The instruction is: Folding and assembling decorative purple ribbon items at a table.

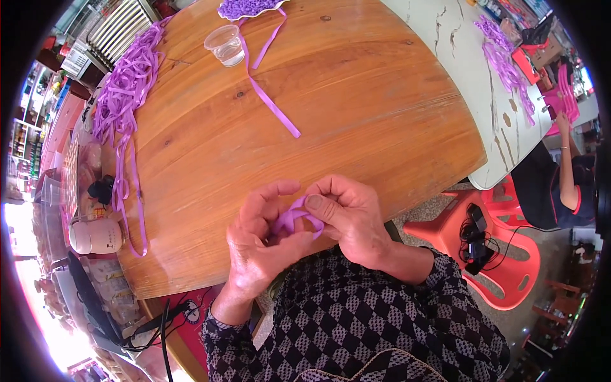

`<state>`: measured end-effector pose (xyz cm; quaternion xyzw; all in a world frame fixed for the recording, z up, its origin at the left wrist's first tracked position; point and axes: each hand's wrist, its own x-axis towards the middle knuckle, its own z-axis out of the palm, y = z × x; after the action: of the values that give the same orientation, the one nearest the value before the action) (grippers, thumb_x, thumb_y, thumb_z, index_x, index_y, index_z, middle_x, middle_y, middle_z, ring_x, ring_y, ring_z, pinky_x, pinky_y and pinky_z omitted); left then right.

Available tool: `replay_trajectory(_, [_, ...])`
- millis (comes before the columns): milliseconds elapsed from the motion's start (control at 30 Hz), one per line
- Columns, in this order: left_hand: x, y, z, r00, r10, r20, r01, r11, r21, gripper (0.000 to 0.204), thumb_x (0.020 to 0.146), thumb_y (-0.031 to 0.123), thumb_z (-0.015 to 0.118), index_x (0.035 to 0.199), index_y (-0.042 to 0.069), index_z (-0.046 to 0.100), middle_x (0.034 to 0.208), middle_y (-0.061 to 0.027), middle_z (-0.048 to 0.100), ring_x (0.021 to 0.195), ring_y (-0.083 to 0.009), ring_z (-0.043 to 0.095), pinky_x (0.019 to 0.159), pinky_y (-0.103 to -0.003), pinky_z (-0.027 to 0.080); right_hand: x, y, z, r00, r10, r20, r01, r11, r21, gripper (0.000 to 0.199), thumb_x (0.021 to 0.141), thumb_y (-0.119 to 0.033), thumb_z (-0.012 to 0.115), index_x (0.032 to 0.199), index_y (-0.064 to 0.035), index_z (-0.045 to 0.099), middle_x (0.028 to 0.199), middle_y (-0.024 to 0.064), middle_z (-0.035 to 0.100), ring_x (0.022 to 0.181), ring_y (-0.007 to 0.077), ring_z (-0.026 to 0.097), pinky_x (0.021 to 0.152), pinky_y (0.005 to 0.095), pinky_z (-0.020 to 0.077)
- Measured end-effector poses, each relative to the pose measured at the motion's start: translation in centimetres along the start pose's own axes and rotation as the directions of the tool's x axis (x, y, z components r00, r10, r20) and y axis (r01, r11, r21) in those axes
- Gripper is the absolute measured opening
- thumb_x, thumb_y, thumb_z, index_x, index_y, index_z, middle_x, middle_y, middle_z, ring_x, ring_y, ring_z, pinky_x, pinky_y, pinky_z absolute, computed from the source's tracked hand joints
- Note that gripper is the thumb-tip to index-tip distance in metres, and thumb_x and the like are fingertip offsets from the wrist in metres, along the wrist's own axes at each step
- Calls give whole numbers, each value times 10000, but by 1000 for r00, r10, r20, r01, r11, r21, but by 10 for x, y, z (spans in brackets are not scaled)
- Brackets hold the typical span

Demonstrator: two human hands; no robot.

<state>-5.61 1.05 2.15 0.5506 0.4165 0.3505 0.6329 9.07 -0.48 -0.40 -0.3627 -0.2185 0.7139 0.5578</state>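
Note:
My left hand (258, 245) and my right hand (350, 213) meet over the near edge of a round wooden table (356, 114). Together they pinch a short loop of purple ribbon (294, 215), folded between my thumbs and fingers. A single long purple ribbon strip (270, 102) lies across the table beyond my hands. It runs up to a white dish heaped with purple ribbon pieces (245, 7) at the far edge.
A clear plastic cup (225, 44) stands near the dish. A large bundle of purple ribbons (124, 89) hangs over the table's left side. A red plastic stool (493, 248) with black cables stands at right. Another person (560, 184) sits by a white table (471, 70) holding more ribbons.

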Motion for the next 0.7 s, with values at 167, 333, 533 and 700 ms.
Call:
replay_trajectory(167, [-2, 1, 4, 998, -36, -58, 32, 997, -67, 442, 766, -49, 584, 1182, -9, 439, 862, -31, 585, 734, -49, 522, 659, -159, 401, 4, 9, -4, 987, -160, 5, 159, 977, -139, 97, 869, -76, 561, 905, 13, 551, 763, 34, 585, 625, 54, 501, 519, 161, 368])
replay_trajectory(333, [-1, -10, 9, 972, 187, -144, -151, 962, 229, 335, 746, -70, 537, 1076, -15, 535, 759, -25, 593, 642, -61, 532, 565, -181, 407, 0, 9, -10, 995, -93, 18, 95, 985, -144, 97, 864, -83, 571, 905, 4, 560, 779, 23, 589, 640, 51, 510, 545, 157, 375])
replay_trajectory(533, [-1, -16, 6, 878, 476, -51, -345, 702, 623, 322, 714, -74, 580, 1022, 19, 593, 705, -25, 553, 568, -71, 499, 486, -203, 388, 1, 7, -9, 997, -14, 81, 13, 1000, 6, 109, 867, -89, 568, 904, 13, 568, 766, 21, 580, 642, 48, 505, 515, 165, 384])
replay_trajectory(700, [-4, -17, 5, 921, 369, -121, -286, 854, 434, 357, 670, -64, 633, 1012, 39, 616, 643, -54, 511, 501, -152, 498, 440, -257, 401, 0, 1, -14, 989, 103, 110, -116, 987, 112, 114, 864, -76, 562, 909, 27, 575, 770, 38, 580, 608, 58, 497, 486, 158, 348])
